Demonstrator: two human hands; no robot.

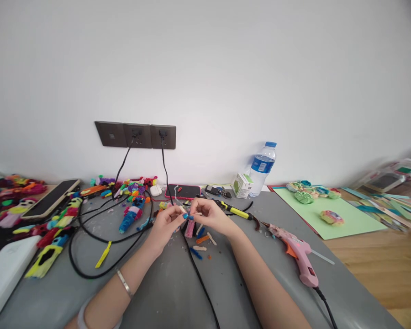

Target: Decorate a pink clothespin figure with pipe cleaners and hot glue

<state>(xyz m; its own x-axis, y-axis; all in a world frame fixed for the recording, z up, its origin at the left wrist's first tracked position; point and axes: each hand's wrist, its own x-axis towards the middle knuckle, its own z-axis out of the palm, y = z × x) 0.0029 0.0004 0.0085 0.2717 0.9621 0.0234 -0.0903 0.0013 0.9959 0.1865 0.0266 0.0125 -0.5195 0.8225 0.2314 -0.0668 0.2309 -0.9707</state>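
My left hand [169,226] and my right hand [210,215] meet fingertip to fingertip above the grey mat [157,292]. Both are closed in a pinch. A short whitish piece [182,209], perhaps pipe cleaner, shows at my left fingertips. What my right fingers pinch is too small and covered to make out. Just below the fingers is a pink fuzzy piece [189,229]. Cut pipe cleaner pieces lie close by, among them an orange one [202,239], a blue one [196,253] and a cream one [200,248].
A black cable [200,278] runs beneath my hands. Pipe cleaner figures [132,214] crowd the left side, near a phone [51,198]. To the right are a yellow-black tool [236,211], a pink glue gun [299,256], a water bottle [262,169] and green paper [345,230].
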